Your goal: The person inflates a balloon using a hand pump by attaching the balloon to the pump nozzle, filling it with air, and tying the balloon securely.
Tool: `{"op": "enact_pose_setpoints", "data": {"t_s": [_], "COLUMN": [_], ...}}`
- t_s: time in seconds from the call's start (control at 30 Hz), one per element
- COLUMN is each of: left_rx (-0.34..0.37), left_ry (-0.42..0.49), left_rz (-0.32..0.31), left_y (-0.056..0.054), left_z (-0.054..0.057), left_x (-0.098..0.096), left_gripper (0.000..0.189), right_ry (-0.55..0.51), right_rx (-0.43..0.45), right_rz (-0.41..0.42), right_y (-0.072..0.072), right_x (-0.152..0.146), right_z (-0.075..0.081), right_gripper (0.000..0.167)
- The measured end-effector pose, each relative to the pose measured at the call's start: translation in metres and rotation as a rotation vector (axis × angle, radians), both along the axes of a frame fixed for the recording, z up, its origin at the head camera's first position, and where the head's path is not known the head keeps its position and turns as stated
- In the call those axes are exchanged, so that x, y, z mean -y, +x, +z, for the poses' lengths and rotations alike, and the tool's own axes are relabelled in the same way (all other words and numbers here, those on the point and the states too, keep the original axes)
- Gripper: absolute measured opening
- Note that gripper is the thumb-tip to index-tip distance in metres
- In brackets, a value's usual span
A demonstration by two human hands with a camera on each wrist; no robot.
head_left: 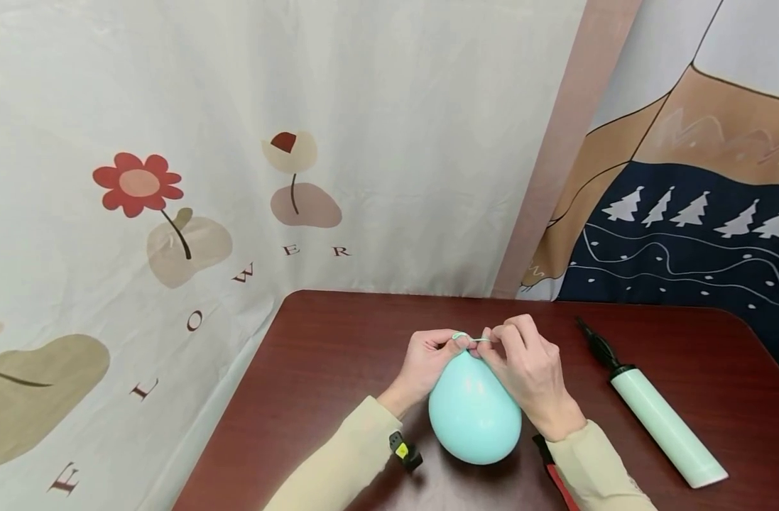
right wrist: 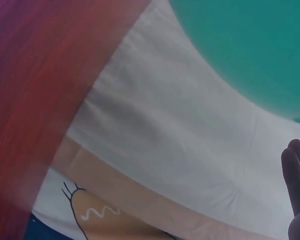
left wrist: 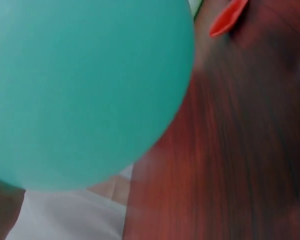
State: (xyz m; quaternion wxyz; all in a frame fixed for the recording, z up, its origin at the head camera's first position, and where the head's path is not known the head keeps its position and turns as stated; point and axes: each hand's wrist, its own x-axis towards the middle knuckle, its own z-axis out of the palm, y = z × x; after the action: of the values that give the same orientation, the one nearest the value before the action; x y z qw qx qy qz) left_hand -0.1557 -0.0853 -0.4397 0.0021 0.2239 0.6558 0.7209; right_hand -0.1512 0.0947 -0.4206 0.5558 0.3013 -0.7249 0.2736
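An inflated turquoise balloon (head_left: 475, 411) hangs neck-up between the two hands, just over the table. My left hand (head_left: 424, 362) pinches its neck between thumb and fingers at the top left. From the other side my right hand (head_left: 530, 372) pinches the thin, stretched end of the neck, which runs across between the fingertips. The balloon (left wrist: 85, 90) fills much of the left wrist view and hides the left hand's fingers. In the right wrist view, a few fingers (right wrist: 296, 170) show below the balloon (right wrist: 255, 50).
On the right of the dark red table (head_left: 338, 355) lies a pale green hand pump (head_left: 667, 426) with a black nozzle. A red, flat-looking piece (left wrist: 229, 19) lies on the table in the left wrist view. Printed cloth (head_left: 395, 142) hangs behind.
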Motion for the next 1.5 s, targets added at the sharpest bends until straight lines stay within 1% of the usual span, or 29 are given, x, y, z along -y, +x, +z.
{"op": "enact_pose_setpoints", "data": {"t_s": [0.1,0.17,0.23,0.33,0.43,0.47,0.57,0.67,0.77,0.83,0.9,1.0,1.1,1.17,1.27,1.37,1.43,1.5], "left_rx": [0.050,0.099,0.151,0.241,0.282,0.281,0.235,0.187,0.158,0.132,0.101,0.058,0.073,0.099,0.137,0.150,0.157,0.176], "left_ry": [0.045,0.063,0.070,0.051,0.022,0.011,-0.051,-0.152,-0.274,-0.336,-0.375,-0.391,-0.371,-0.357,-0.337,-0.352,-0.370,-0.391], "left_rz": [0.035,0.048,0.043,0.027,0.009,-0.002,-0.039,-0.074,-0.102,-0.137,-0.185,-0.255,-0.303,-0.312,-0.300,-0.290,-0.305,-0.338], "left_y": [0.001,0.001,0.001,0.001,0.000,0.000,-0.002,-0.004,-0.006,-0.006,-0.007,-0.009,-0.010,-0.010,-0.010,-0.010,-0.010,-0.011], "left_z": [0.002,0.004,0.007,0.011,0.013,0.014,0.016,0.018,0.022,0.024,0.025,0.027,0.027,0.027,0.026,0.024,0.022,0.023], "left_x": [-0.003,-0.004,-0.004,-0.003,-0.001,-0.001,0.002,0.008,0.015,0.019,0.023,0.026,0.028,0.029,0.029,0.030,0.033,0.036], "left_gripper": [0.032,0.029,0.025,0.017,0.015,0.016,0.018,0.019,0.017,0.016,0.016,0.016,0.013,0.011,0.011,0.012,0.016,0.019], "right_ry": [-0.023,-0.029,-0.024,-0.014,-0.002,0.002,0.009,0.023,0.038,0.053,0.056,0.053,0.050,0.053,0.054,0.055,0.056,0.055], "right_rx": [-0.004,-0.006,-0.001,0.020,0.051,0.064,0.128,0.216,0.311,0.371,0.425,0.488,0.519,0.525,0.525,0.520,0.525,0.533], "right_rz": [-0.015,-0.024,-0.030,-0.027,-0.024,-0.025,-0.017,0.001,0.030,0.033,0.039,0.039,0.037,0.034,0.035,0.043,0.052,0.062], "right_y": [-0.001,-0.001,0.000,0.001,0.002,0.003,0.004,0.005,0.006,0.006,0.007,0.007,0.006,0.006,0.007,0.006,0.006,0.006], "right_x": [0.002,0.003,0.003,0.003,0.002,0.001,-0.001,-0.005,-0.008,-0.009,-0.010,-0.011,-0.010,-0.009,-0.008,-0.007,-0.006,-0.006], "right_z": [-0.002,-0.003,-0.004,-0.004,-0.003,-0.003,0.000,0.003,0.006,0.008,0.009,0.011,0.011,0.010,0.010,0.009,0.009,0.009], "right_gripper": [0.022,0.022,0.023,0.026,0.027,0.027,0.025,0.019,0.012,0.013,0.016,0.020,0.022,0.023,0.024,0.024,0.025,0.026]}}
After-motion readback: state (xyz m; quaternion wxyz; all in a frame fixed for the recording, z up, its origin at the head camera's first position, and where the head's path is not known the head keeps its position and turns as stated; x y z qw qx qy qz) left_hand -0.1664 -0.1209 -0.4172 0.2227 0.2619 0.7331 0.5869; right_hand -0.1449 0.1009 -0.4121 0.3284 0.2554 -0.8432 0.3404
